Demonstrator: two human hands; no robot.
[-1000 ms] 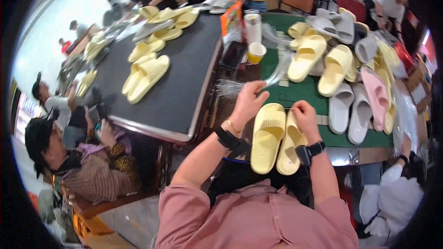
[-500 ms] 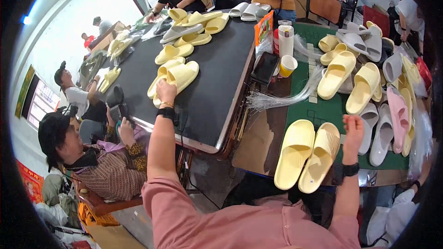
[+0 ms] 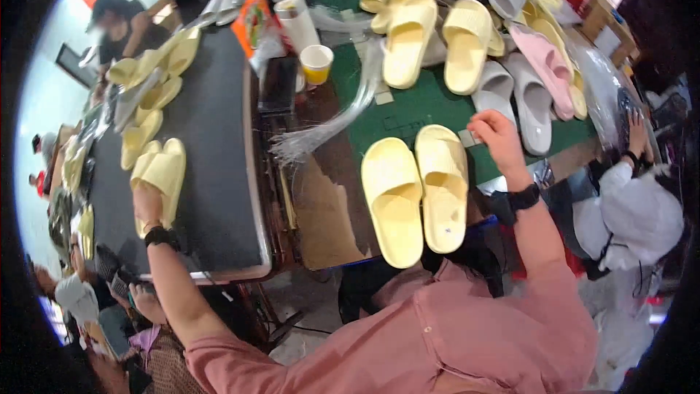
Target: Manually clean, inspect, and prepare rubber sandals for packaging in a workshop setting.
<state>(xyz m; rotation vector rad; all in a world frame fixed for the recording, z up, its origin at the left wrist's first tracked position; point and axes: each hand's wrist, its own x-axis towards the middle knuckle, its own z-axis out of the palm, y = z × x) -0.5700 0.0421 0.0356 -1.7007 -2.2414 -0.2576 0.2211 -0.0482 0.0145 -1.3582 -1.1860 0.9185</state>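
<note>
- Two bare hands are spread well apart; one second earlier both were close together at the front pair (image 3: 391, 168) of yellow slippers.
- Left hand (image 3: 148, 203) has crossed to the left pair (image 3: 166, 171), also yellow, on the black worktop (image 3: 219, 138), and remains there as it was half a second ago.
- Left arm reaches far out to the side, palm down. Its fingers are hidden at the slippers; how closed they are, and how firm any hold, I cannot tell.
- Right hand (image 3: 499, 138) has come off the front pair and hovers just beyond its right side, near grey slippers (image 3: 534, 109).
- Right elbow is bent, forearm slanting up and inward; the fingers curl loosely, and whether they hold something thin I cannot tell.
- Front pair lies side by side, toes away, at the green worktop's (image 3: 437, 111) near edge.
</note>
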